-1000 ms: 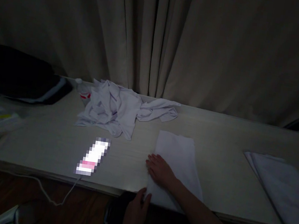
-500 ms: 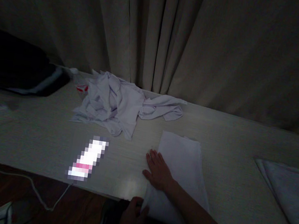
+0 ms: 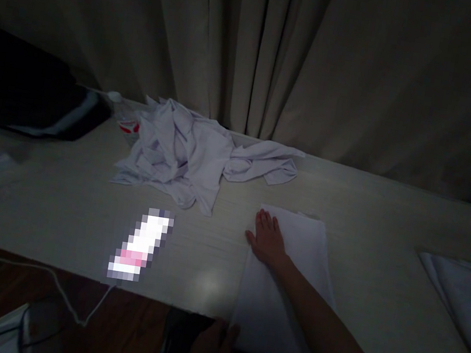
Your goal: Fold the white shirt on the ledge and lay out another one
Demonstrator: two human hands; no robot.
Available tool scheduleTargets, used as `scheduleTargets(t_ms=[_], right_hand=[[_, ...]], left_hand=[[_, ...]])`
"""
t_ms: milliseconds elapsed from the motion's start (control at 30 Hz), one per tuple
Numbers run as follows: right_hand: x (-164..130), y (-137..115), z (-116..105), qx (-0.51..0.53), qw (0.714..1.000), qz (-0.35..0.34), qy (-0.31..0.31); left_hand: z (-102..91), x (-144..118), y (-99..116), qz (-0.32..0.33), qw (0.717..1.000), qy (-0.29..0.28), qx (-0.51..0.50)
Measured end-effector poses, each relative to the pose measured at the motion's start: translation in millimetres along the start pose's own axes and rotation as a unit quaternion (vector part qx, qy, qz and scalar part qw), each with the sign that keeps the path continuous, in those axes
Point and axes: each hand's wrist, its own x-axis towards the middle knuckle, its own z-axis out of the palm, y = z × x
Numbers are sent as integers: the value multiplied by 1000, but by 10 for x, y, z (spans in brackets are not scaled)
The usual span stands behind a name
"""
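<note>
A folded white cloth [image 3: 291,279] lies lengthwise in the lower middle of the frame, its near end reaching the front edge of the pale worktop [image 3: 58,203]. The right hand [image 3: 268,240] rests flat on the cloth's far left corner, fingers [image 3: 264,221] spread and pressed down, gripping nothing. The left hand [image 3: 210,347] sits at the bottom centre, just beside the cloth's near left corner at the worktop's edge; it is too dark there to tell whether its fingers pinch the fabric or only touch it.

The cloth looks thin, light and limp (the crumpled white garment [image 3: 194,155] in the upper middle shows how easily such fabric collapses). It will likely slide readily on the smooth surface and sag if lifted from a single point, so the corners and the folded long edges seem the best places to hold it, with a flat palm keeping the layers from shifting. Nothing about it looks fragile.

A lit phone [image 3: 141,244] lies left of centre with a cable trailing off the front edge, and another folded cloth [image 3: 461,293] sits at the right of the frame, well apart.
</note>
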Motion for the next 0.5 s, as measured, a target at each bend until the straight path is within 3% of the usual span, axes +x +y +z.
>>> scheduleTargets(t_ms=[233,500], right_hand=[[-11,-15,-21,-11,1000,1,-1],[260,141,-55,-36,999,5,19]], left_hand=[[-24,-21,59,-5,999,-3,39],[-2,16,30,0,998,-14,58]])
